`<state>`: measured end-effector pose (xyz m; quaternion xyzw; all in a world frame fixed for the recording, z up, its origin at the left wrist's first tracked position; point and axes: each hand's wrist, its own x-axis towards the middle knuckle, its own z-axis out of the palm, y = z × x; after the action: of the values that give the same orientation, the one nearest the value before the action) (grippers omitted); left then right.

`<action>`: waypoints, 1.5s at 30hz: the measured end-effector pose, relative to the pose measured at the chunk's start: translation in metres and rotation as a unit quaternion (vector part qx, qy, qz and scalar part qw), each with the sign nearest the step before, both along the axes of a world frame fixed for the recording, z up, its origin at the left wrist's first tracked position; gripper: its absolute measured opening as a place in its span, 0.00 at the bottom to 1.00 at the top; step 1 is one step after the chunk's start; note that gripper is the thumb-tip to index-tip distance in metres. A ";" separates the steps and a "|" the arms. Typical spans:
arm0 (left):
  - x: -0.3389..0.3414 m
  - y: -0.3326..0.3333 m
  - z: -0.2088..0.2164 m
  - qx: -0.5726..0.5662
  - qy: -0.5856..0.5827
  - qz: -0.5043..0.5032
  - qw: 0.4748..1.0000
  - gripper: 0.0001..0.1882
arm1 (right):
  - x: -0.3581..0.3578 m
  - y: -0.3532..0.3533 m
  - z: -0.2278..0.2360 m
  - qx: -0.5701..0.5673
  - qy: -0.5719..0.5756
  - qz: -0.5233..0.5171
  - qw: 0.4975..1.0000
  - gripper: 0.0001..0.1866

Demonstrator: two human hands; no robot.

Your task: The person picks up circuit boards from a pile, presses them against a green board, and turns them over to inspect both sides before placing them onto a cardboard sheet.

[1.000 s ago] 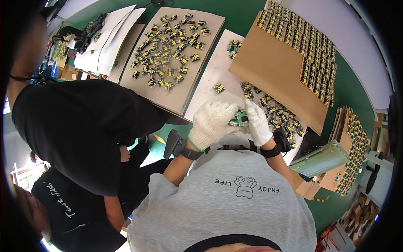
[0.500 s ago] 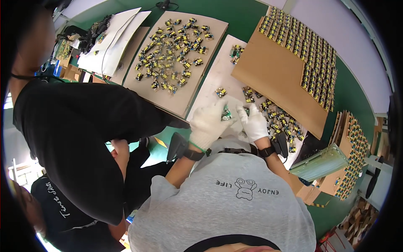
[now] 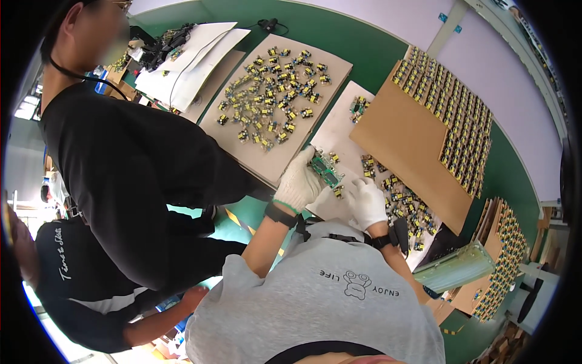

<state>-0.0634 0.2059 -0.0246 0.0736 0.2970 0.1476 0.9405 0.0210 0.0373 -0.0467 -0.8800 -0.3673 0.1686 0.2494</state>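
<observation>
**Circuit Board Gripped in Left Hand, Right Hand Near It**

Head view: The left hand, in a white knitted glove, gripped one edge of a green circuit board between thumb and fingers. The board was held over a pale panel on the green tabletop. The right hand, also in a white glove, was positioned near the circuit board, apart from it, with its fingers bent; from where I stood, I could not tell whether they held anything. A small yellow-and-black module lay just beside its fingertips. Loose modules were heaped beyond the right hand, alongside a brown cardboard sheet that carried further modules in rows. To the left, a co-worker in black stood beside a second panel of scattered modules.
</observation>
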 end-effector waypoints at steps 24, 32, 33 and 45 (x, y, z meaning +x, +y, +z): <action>0.286 0.229 0.240 0.449 -0.099 0.295 0.838 0.16 | 0.020 -0.152 -0.031 0.038 0.036 -0.252 0.966 0.16; 0.370 0.404 0.328 0.711 0.136 0.246 0.644 0.24 | 0.021 -0.185 -0.055 -0.042 0.009 -0.173 0.984 0.14; 0.393 0.399 0.322 0.828 0.239 0.197 0.468 0.23 | 0.019 -0.189 -0.051 -0.097 -0.059 -0.125 0.986 0.13; 0.487 0.407 0.294 0.882 0.360 0.131 0.275 0.39 | 0.051 -0.156 -0.036 -0.106 0.164 -0.436 0.879 0.17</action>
<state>0.4234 0.6127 0.2694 0.8641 0.2992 0.3992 0.0674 0.0718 -0.1185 -0.0824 -0.9320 0.1196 0.2229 0.2595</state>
